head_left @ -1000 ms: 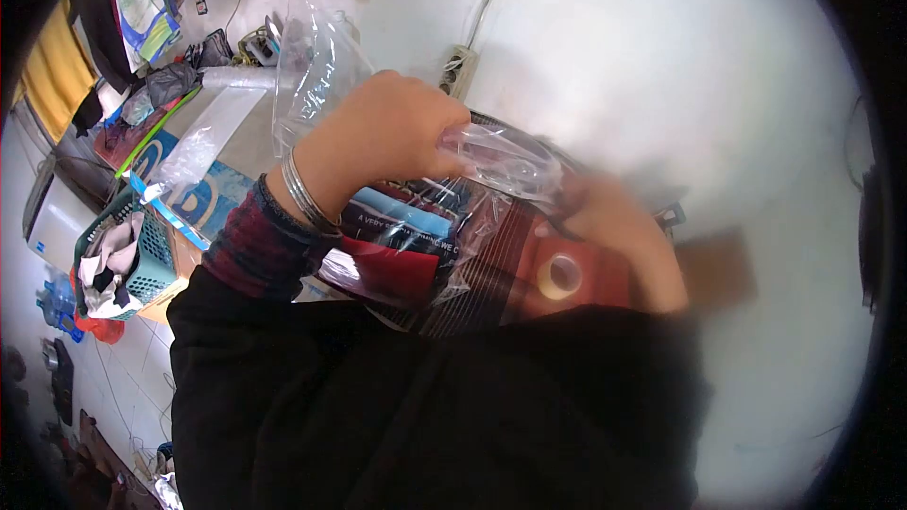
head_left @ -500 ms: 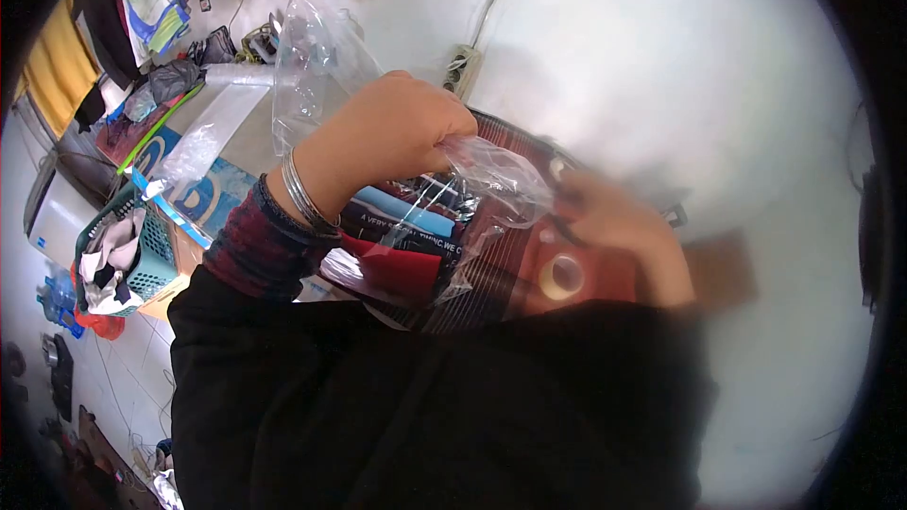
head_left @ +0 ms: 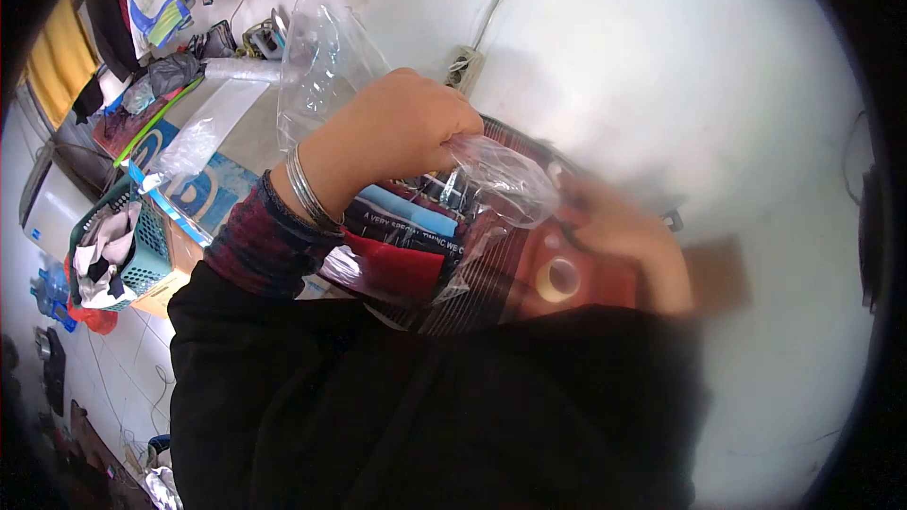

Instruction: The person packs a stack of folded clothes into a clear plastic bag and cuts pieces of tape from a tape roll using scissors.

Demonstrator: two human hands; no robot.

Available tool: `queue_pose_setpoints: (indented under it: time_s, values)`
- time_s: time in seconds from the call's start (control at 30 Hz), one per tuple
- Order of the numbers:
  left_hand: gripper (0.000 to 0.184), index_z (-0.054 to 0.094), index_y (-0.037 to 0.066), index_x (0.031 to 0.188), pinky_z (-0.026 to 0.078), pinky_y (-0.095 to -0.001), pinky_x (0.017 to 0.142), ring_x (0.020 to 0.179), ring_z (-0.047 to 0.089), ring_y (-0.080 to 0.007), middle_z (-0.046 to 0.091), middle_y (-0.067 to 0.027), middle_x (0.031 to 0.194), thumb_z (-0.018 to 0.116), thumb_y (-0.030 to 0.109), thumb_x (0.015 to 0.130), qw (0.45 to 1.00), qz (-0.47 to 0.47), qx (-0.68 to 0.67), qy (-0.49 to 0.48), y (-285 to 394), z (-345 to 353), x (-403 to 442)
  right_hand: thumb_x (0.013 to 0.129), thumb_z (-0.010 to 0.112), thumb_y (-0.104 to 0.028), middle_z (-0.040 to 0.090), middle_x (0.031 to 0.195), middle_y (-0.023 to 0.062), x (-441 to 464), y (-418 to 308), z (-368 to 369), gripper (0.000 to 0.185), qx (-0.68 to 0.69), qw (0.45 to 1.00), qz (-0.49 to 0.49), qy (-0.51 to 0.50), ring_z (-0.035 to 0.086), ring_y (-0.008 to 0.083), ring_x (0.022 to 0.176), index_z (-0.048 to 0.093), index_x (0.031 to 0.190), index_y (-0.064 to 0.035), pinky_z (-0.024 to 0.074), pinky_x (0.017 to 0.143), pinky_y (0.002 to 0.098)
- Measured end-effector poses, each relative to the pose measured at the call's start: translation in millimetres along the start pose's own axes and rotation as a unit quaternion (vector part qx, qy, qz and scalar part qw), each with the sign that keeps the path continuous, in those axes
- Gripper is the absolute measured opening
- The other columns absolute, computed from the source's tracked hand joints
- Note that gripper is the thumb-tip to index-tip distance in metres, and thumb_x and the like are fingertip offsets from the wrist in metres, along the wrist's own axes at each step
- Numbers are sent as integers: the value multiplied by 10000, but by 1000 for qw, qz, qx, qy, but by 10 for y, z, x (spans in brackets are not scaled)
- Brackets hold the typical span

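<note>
Head view: the left hand (head_left: 420,123), silver bangles (head_left: 310,195) on its wrist, lies just above centre toward twelve o'clock, its fingers curled tight on a bunched clear plastic bag (head_left: 515,187). That bag trails toward four o'clock from the fist, reaching close to the right hand (head_left: 619,231) at three o'clock, which is blurred; whether it pinches the plastic, I cannot tell. Near centre toward nine o'clock sit folded garments (head_left: 402,269), light blue, black with white lettering and red, partly under glossy film, beside a dark red striped cover (head_left: 510,260). Another clear plastic expanse (head_left: 326,52) stands at eleven o'clock, past the left forearm; whether it joins the bag is unclear. Farther out, a power strip (head_left: 462,68) rests against the wall at twelve o'clock, and a teal laundry basket (head_left: 146,250) holding clothes stands at nine.
</note>
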State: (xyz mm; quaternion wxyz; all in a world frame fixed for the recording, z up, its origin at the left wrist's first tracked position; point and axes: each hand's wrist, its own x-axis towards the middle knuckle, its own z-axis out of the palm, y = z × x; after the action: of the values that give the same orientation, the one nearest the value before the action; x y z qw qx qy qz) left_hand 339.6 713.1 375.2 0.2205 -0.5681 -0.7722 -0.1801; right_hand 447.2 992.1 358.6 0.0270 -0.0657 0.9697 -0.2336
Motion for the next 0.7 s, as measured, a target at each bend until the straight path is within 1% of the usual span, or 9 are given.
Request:
queue_pose_setpoints:
  time_s: [0.07,0.17,0.23,0.37,0.47,0.53,0.57,0.63,0.7]
  values:
    - [163,635,94,815,420,-375,713,764,592,-273,618,-55,765,649,208,700,1000,1,-2,-1,28,-9,23,624,810,-417,556,705,100,30,-14,31,520,-15,1000,9,6,556,207,685,546,774,6,416,613,322]
    - [154,631,94,807,418,-377,710,757,590,-273,614,-53,760,643,210,706,1000,2,2,-6,35,-10,37,612,808,-436,557,701,112,106,23,96,546,-37,998,-39,14,552,211,670,553,780,16,415,605,325]
    - [149,628,94,801,417,-378,710,754,589,-274,612,-51,758,641,210,710,1000,1,7,-10,36,-17,41,593,809,-455,557,678,126,137,0,115,571,-31,998,-45,30,544,233,639,557,774,24,415,592,337]
    - [130,624,101,788,414,-376,715,754,591,-262,611,-44,756,636,214,724,1000,0,9,-6,39,2,43,580,806,-482,549,655,143,141,-61,91,599,3,1000,-25,6,540,249,629,561,771,30,415,591,347]
    - [128,624,105,780,411,-373,726,763,593,-251,612,-39,756,635,227,741,1000,9,7,3,52,15,37,602,777,-406,570,670,178,160,-109,122,523,-53,998,-30,17,574,291,658,581,792,40,432,611,367]
    - [132,624,107,777,409,-370,731,768,594,-245,612,-36,756,634,235,751,1000,11,0,4,76,19,39,605,713,-296,600,730,210,152,-211,121,409,-75,996,-39,34,603,336,710,601,804,43,451,633,388]
    - [135,622,107,773,408,-368,734,770,594,-241,612,-34,756,633,241,758,1000,20,6,8,88,26,41,605,713,-296,600,730,210,133,-298,108,409,-75,996,-39,33,603,336,710,601,804,43,451,633,388]
    - [140,621,107,768,407,-366,737,773,595,-237,612,-31,756,631,247,765,999,28,12,12,93,32,42,588,657,-231,614,765,223,89,-453,71,357,-96,994,-29,53,605,376,748,614,816,41,462,656,409]
    - [142,619,108,765,407,-367,737,772,596,-232,613,-24,755,632,249,765,998,38,34,22,85,34,43,590,661,-240,612,760,221,130,-410,45,370,-101,994,-13,32,604,378,746,613,829,39,464,659,411]
